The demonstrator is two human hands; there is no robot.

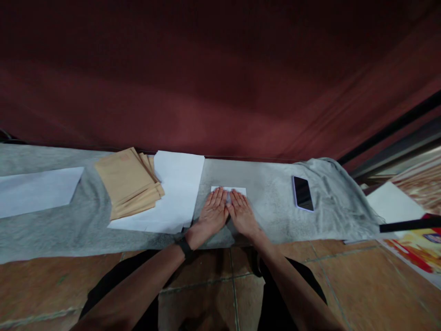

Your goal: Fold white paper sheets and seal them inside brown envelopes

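A small piece of folded white paper [228, 189] lies on the grey cloth, mostly covered by my two hands. My left hand [214, 211] presses flat on its left half, fingers stretched out and pointing away from me. Beside it, my right hand [241, 212] lies flat on the right half in the same way. The thumbs almost meet at the middle of the paper. To the left of my hands is a stack of white paper sheets [179, 184], with a pile of brown envelopes [127, 177] resting partly on top of it.
The grey cloth [268, 220] covers a long, narrow surface backed by a dark red fabric wall [220, 92]. A phone [303, 193] lies to the right. Another white sheet [37, 191] is at the far left. Printed cardboard [418, 248] stands beyond the right end. Below is a tiled floor [203, 303].
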